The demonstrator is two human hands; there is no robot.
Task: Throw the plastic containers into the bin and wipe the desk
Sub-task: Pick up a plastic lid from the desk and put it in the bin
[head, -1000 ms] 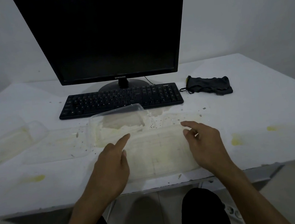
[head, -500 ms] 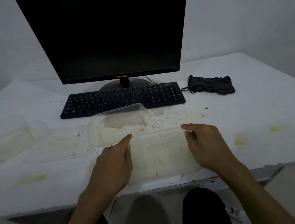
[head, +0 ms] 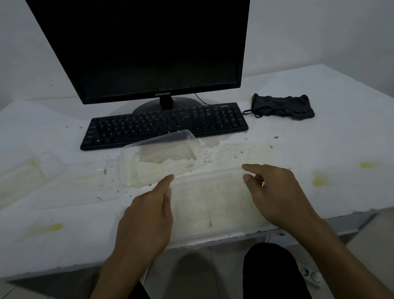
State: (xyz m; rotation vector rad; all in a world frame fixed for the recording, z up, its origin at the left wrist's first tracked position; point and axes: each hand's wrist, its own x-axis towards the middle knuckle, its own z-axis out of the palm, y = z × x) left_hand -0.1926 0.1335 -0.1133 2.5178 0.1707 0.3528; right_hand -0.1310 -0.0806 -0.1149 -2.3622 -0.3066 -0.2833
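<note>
Both hands have closed in over the last second and now bracket the clear tub at the front edge of the worktop (head: pixel 339 146). The left hand (head: pixel 147 217) lies along the near tub (head: pixel 210 205) on its left side, fingers straight, forefinger reaching to the far corner. The right hand (head: pixel 274 193) sits at the right side with its fingers bent toward the rim, though I cannot tell whether it has a real grip yet. I would say the lift is about to start, and nothing has gone to the bin, which is not in sight.

The near tub holds only a pale greasy film. Just behind it a second tub (head: pixel 162 161) stands tilted, smeared with whitish-yellow leftovers. To the left lie a flat clear lid (head: pixel 81 186) and another tub (head: pixel 4 185), both with yellowish residue. Crumbs and yellow stains (head: pixel 318 179) mark the worktop around them. A dark cloth (head: pixel 282 109) lies beside the keyboard (head: pixel 163 126).
</note>
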